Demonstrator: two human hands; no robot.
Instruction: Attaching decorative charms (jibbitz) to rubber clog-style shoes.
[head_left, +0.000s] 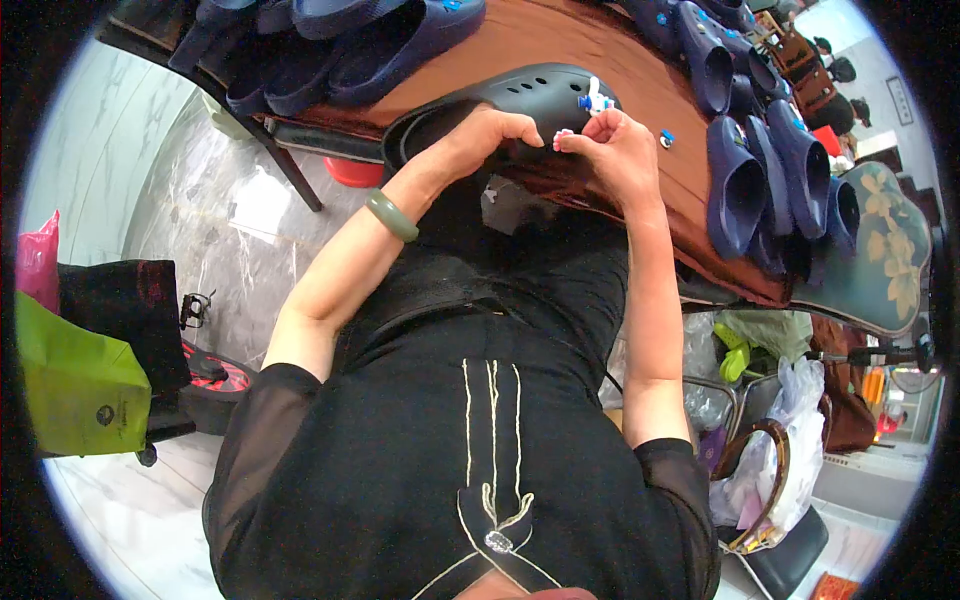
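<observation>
Nearest the camera, the person's black top fills the lower half of the view, with both bare forearms running up toward twelve o'clock.

The left hand (487, 135), with a green bangle (390, 215) on its wrist, rests curled over the near rim of a black clog (520, 95). Its fingers (520, 128) are bent down onto the shoe, thumb tip pointing toward three o'clock, so it is steadying the clog rather than enclosing it.

The right hand (615, 150) sits just beside it at three o'clock, its fingers pinched shut on a small pink-and-white charm (563, 136). The charm lies between the two thumbs, touching or nearly touching the left thumb tip; the right hand is the one carrying it.

The clog lies at the near edge of the brown-covered desk (560, 40), its long axis running roughly from eight o'clock to two o'clock, with its perforated upper just beyond the fingertips at twelve o'clock. A blue-and-white charm (594, 100) already sits on that upper, and another small blue charm (667, 139) lies on the cloth at the right hand's two o'clock.

Farther off, rows of dark blue clogs (770, 170) crowd the desk at two o'clock and along its far edge.
</observation>
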